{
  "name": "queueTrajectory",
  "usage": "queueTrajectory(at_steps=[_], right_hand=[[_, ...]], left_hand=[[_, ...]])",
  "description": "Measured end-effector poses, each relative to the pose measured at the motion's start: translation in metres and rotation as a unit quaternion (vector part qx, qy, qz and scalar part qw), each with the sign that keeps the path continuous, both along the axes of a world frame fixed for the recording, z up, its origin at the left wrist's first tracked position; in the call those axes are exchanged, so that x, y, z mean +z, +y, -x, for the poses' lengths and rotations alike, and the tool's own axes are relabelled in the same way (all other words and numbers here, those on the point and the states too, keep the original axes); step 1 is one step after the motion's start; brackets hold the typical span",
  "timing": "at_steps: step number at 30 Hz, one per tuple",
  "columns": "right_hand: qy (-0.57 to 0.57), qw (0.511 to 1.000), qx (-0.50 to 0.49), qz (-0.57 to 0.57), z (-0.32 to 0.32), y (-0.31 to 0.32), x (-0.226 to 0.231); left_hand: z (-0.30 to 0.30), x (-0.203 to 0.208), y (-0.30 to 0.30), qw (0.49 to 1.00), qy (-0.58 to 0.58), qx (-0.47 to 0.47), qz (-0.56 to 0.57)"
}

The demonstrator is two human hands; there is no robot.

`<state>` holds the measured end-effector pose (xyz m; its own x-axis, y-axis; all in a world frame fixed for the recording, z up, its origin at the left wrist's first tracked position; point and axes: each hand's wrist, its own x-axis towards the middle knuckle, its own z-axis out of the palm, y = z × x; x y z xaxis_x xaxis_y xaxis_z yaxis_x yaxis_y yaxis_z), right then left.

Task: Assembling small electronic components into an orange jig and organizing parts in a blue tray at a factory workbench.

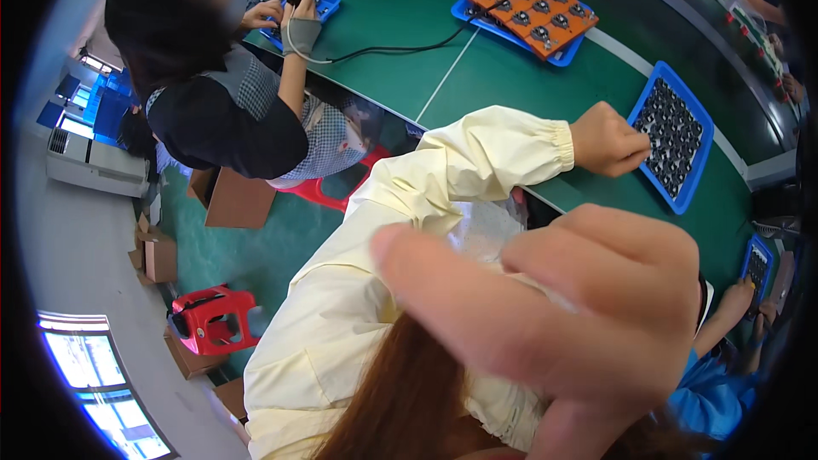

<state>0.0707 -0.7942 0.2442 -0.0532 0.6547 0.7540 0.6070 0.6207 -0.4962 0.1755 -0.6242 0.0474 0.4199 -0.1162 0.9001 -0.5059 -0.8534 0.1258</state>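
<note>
My left hand (pixel 609 140), in a cream sleeve, is closed into a fist at the left rim of a blue tray (pixel 697 111). Rows of small black and silver parts (pixel 669 132) fill this tray. Whatever the curled fingers may hold is hidden. Very near the camera, my right hand (pixel 571 315) looms large and partly blurred. One finger stretches out to the left, apart from the others, which are bent; nothing shows between them. It covers part of my body and the table edge.
Farther off, an orange board (pixel 532 8) with black round parts rests on another blue tray (pixel 464 10), a dark cable (pixel 400 49) crossing the green table (pixel 511 89). On the left a co-worker (pixel 247 102) handles parts. A red stool (pixel 217 321) and cardboard boxes (pixel 240 198) stand on the floor.
</note>
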Motion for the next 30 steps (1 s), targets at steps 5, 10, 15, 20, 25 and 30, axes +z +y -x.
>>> queueTrajectory(at_steps=[5, 10, 15, 20, 25, 30], right_hand=[[-0.039, 0.999, -0.021, -0.02, 0.063, 0.082, 0.03], [-0.076, 0.996, -0.031, -0.033, 0.069, 0.06, 0.016], [-0.113, 0.992, -0.029, -0.048, 0.074, 0.073, 0.007], [-0.159, 0.984, -0.035, -0.076, 0.063, 0.086, 0.0], [-0.208, 0.968, -0.024, -0.135, -0.036, 0.079, -0.025], [-0.224, 0.964, -0.141, -0.015, -0.076, 0.057, -0.054]], left_hand=[[-0.015, -0.001, -0.015, 0.999, 0.007, -0.02, 0.028], [-0.015, 0.002, -0.014, 0.998, 0.023, -0.018, 0.047], [-0.024, 0.005, -0.004, 0.998, 0.018, -0.016, 0.056], [-0.042, 0.003, -0.005, 0.998, 0.021, -0.028, 0.054], [-0.026, -0.009, 0.011, 0.994, 0.054, 0.002, 0.091], [-0.029, -0.013, 0.002, 0.976, 0.084, -0.005, 0.201]])
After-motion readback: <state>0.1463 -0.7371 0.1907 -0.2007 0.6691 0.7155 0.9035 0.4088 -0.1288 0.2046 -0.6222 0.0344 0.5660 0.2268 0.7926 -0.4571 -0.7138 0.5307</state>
